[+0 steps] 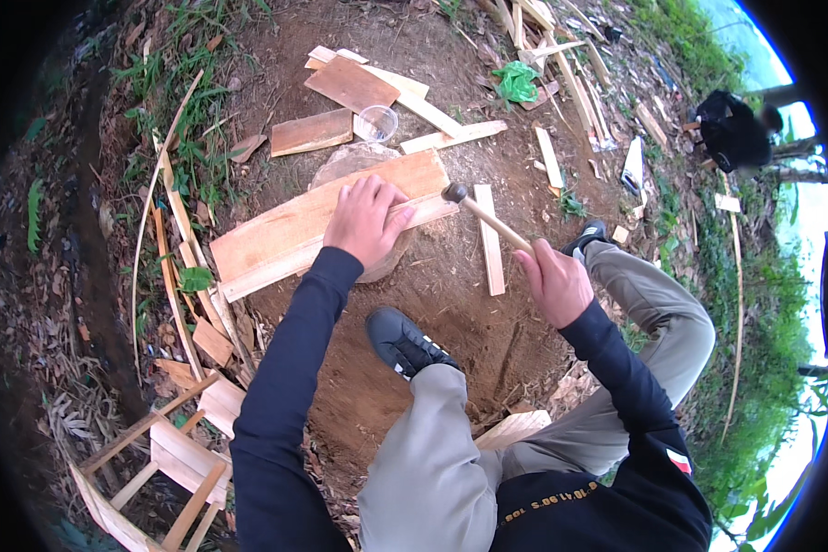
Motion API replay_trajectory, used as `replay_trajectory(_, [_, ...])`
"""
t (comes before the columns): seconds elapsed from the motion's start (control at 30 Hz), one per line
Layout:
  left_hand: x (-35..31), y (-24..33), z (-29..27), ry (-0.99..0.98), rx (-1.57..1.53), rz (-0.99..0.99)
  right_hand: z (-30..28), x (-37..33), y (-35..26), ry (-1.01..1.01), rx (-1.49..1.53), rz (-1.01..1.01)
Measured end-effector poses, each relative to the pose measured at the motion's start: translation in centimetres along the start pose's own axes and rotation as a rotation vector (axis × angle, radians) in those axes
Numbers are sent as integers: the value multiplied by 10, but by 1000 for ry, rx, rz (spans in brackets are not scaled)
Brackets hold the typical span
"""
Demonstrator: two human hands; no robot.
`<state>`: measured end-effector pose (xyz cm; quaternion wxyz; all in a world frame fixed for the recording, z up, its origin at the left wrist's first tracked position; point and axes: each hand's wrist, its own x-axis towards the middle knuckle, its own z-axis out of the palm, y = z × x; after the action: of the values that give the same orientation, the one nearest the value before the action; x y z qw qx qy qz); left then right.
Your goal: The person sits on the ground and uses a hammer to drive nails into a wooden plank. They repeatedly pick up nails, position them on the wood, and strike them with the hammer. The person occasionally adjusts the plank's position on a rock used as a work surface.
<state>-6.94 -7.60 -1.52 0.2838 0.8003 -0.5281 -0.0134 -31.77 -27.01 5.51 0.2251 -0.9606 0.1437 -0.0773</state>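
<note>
My right hand (pixel 558 281) grips the handle of a hammer (pixel 492 219). Its dark head is just off the right end of a wide wooden board (pixel 294 216). A narrower wooden strip (pixel 285 262) lies along the board's near edge. My left hand (pixel 368 216) rests over both, fingers on the board and thumb by the strip, holding them. Beneath the board is a pale block (pixel 345 161), stump or rock, I cannot tell which. Any nail at the joint is too small to make out. A short loose slat (pixel 489 239) lies right of the board.
Behind the board lie reddish planks (pixel 311 133), a clear plastic tub (pixel 375 123) and a green plastic bag (pixel 515 83). A handsaw (pixel 632 166) is on the ground to the right. A wooden frame (pixel 156 460) stands at lower left. A person in black (pixel 731 129) is at far right.
</note>
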Motion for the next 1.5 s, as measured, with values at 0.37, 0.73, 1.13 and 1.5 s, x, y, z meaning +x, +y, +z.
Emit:
replay_trajectory(0.37, [10,5,2,15,44,-59,-2,-10,4,22,-27,-48])
replay_trajectory(0.73, [16,3,23,190,208,-112,-15,-1,-10,-41,-55,6])
replay_trajectory(1.13, [16,3,24,184,195,-119,-16,-4,-28,127,79,-20])
replay_trajectory(1.5, [21,7,25,185,175,-125,-7,-10,-17,170,113,23])
